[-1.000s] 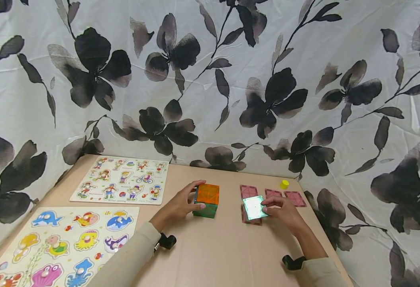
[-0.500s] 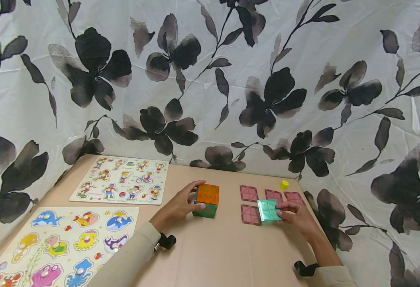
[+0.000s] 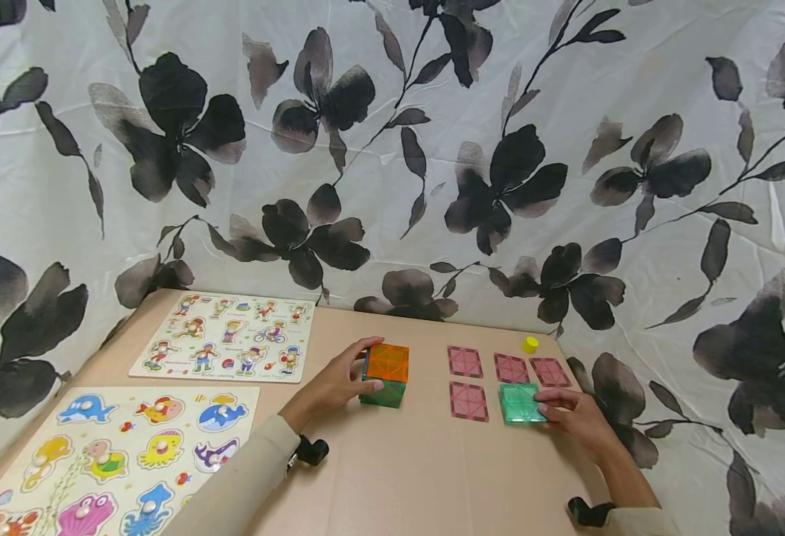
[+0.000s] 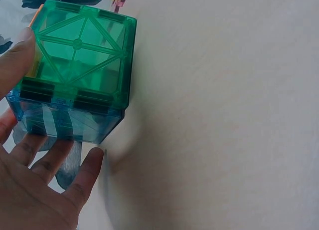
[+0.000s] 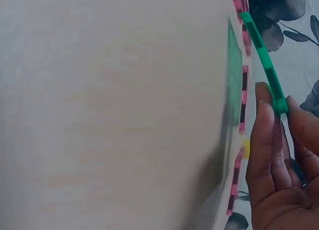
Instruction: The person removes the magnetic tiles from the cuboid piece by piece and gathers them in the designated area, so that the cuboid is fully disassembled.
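Note:
In the head view a cube of see-through magnetic tiles (image 3: 387, 372) stands mid-table, orange on top and green in front. My left hand (image 3: 332, 383) holds it from the left, thumb at the front. The left wrist view shows the cube's green face (image 4: 79, 50) and a blue side (image 4: 60, 120), with the fingers of the left hand (image 4: 45, 180) along that side. Between thumb and fingers my right hand (image 3: 576, 418) pinches a green square magnetic tile (image 3: 521, 404). Seen edge-on in the right wrist view, that green tile (image 5: 264, 60) is held tilted above the table.
Several pink square tiles (image 3: 469, 401) lie flat near the right hand. A small yellow cylinder (image 3: 530, 345) sits behind them. On the left lie two picture puzzle boards, one with sea animals (image 3: 131, 424) and one with children (image 3: 231, 335). Floral cloth (image 3: 392, 149) hangs behind the table.
My right hand has moved to the right with the green tile, away from above the front pink tile, and the tile's bright glare has gone. The left hand and cube stay put.

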`<state>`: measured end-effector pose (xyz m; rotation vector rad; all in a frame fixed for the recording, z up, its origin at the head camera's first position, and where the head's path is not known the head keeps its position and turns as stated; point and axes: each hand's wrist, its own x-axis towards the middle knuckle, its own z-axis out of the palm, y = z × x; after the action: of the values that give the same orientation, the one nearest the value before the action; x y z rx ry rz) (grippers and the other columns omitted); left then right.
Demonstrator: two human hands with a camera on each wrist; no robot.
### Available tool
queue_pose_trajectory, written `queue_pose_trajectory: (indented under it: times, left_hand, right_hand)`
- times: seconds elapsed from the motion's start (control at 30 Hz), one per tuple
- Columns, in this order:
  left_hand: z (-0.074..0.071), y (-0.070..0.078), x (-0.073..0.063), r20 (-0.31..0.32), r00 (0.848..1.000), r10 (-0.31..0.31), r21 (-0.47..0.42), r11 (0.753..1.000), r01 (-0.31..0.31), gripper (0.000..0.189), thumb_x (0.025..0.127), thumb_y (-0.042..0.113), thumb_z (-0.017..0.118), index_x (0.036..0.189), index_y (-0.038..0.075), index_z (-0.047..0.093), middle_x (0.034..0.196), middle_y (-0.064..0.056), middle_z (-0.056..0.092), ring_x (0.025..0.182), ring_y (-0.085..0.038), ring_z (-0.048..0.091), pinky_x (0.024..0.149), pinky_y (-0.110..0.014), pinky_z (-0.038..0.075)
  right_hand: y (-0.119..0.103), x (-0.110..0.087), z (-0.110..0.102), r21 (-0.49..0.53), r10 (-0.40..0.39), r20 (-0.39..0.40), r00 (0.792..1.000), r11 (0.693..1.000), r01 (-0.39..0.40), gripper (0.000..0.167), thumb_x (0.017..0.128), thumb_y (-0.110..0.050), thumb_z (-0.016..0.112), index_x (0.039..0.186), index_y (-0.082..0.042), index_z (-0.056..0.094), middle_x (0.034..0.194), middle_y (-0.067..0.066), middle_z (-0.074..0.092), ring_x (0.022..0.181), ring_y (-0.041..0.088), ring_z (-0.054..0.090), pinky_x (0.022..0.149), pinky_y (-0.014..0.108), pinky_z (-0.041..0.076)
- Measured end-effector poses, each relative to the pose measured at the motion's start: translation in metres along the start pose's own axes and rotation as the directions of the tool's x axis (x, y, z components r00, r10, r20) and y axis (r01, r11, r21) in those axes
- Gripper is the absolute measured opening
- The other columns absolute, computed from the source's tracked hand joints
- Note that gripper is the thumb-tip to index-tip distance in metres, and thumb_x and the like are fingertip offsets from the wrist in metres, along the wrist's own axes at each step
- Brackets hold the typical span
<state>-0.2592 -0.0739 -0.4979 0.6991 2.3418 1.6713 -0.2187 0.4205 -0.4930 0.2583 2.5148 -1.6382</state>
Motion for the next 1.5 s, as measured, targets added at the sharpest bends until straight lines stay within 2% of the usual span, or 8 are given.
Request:
queue_pose_trajectory:
  times: [0.17, 0.27, 0.43, 0.73, 0.97, 1.13, 1.23, 1.5]
  left_hand:
    - [-0.001, 0.000, 0.000, -0.001, 1.000, -0.007, -0.001, 1.000, 0.007, 0.080, 0.097, 0.021, 0.079, 0.164, 0.028, 0.036, 0.169, -0.008, 0.039, 0.156, -0.041, 0.037, 0.120, -0.071, 0.037]
    - [-0.001, 0.001, 0.000, 0.001, 1.000, -0.008, -0.003, 1.000, 0.008, 0.080, 0.097, 0.021, 0.079, 0.164, 0.028, 0.036, 0.169, -0.008, 0.039, 0.156, -0.041, 0.037, 0.121, -0.071, 0.037]
    - [0.000, 0.001, 0.000, 0.000, 1.000, -0.009, -0.008, 1.000, 0.009, 0.080, 0.097, 0.021, 0.079, 0.164, 0.029, 0.036, 0.169, -0.007, 0.040, 0.156, -0.041, 0.037, 0.121, -0.071, 0.036]
    - [-0.001, 0.002, 0.000, 0.005, 1.000, -0.011, -0.001, 1.000, 0.011, 0.080, 0.098, 0.021, 0.079, 0.165, 0.024, 0.035, 0.169, -0.009, 0.039, 0.156, -0.044, 0.036, 0.121, -0.072, 0.036]
    - [-0.002, 0.003, -0.001, 0.003, 1.000, -0.017, 0.000, 1.000, 0.017, 0.079, 0.098, 0.021, 0.079, 0.164, 0.029, 0.036, 0.170, -0.008, 0.039, 0.157, -0.043, 0.036, 0.121, -0.071, 0.037]
    - [-0.002, 0.003, -0.001, 0.004, 1.000, -0.016, 0.003, 1.000, 0.016, 0.080, 0.098, 0.020, 0.079, 0.165, 0.025, 0.035, 0.170, -0.009, 0.038, 0.157, -0.044, 0.036, 0.121, -0.071, 0.037]
    - [-0.002, 0.004, -0.001, 0.009, 1.000, -0.013, 0.003, 1.000, 0.013, 0.081, 0.098, 0.019, 0.078, 0.166, 0.022, 0.034, 0.170, -0.010, 0.038, 0.157, -0.045, 0.036, 0.121, -0.071, 0.036]
    - [0.000, 0.005, -0.002, 0.009, 1.000, -0.010, -0.006, 1.000, 0.010, 0.080, 0.098, 0.019, 0.078, 0.165, 0.024, 0.035, 0.169, -0.011, 0.038, 0.156, -0.046, 0.036, 0.121, -0.072, 0.034]
  right_hand:
    - [0.004, 0.002, -0.003, 0.044, 0.008, 0.039, 0.999, 0.999, -0.009, 0.033, 0.098, -0.002, 0.074, 0.128, 0.011, 0.069, 0.109, 0.003, 0.076, 0.087, 0.013, 0.074, 0.079, 0.033, 0.067]
    - [0.007, 0.003, -0.003, 0.034, 0.001, 0.056, 0.998, 0.999, -0.003, 0.034, 0.099, -0.003, 0.073, 0.129, 0.012, 0.068, 0.111, 0.004, 0.077, 0.087, 0.012, 0.075, 0.078, 0.032, 0.067]
    - [0.008, 0.002, -0.001, -0.084, -0.013, 0.038, 0.999, 0.996, 0.016, 0.032, 0.100, -0.007, 0.073, 0.129, 0.007, 0.070, 0.119, 0.011, 0.077, 0.087, 0.015, 0.073, 0.077, 0.031, 0.066]
    - [-0.010, -0.006, 0.004, -0.287, -0.050, -0.022, 0.999, 0.957, 0.041, 0.026, 0.098, -0.009, 0.076, 0.122, 0.000, 0.075, 0.106, 0.015, 0.076, 0.083, 0.024, 0.071, 0.068, 0.034, 0.062]
    - [-0.020, -0.009, 0.020, -0.391, -0.165, -0.090, 0.982, 0.913, 0.117, 0.027, 0.099, -0.015, 0.077, 0.125, -0.007, 0.077, 0.116, 0.013, 0.078, 0.098, 0.024, 0.067, 0.074, 0.023, 0.058]
    - [-0.027, -0.003, 0.038, -0.378, -0.213, -0.107, 0.971, 0.912, 0.159, 0.028, 0.100, -0.017, 0.076, 0.127, -0.012, 0.076, 0.117, 0.009, 0.079, 0.108, 0.026, 0.069, 0.083, 0.019, 0.054]
    - [-0.033, -0.002, 0.052, -0.338, -0.231, -0.086, 0.969, 0.922, 0.190, 0.030, 0.100, -0.015, 0.076, 0.129, -0.013, 0.076, 0.119, 0.008, 0.079, 0.111, 0.026, 0.070, 0.086, 0.018, 0.055]
    - [-0.055, -0.002, 0.091, -0.226, -0.301, -0.017, 0.953, 0.930, 0.290, 0.029, 0.096, -0.009, 0.078, 0.125, -0.011, 0.077, 0.116, 0.009, 0.080, 0.100, 0.021, 0.069, 0.082, 0.019, 0.056]
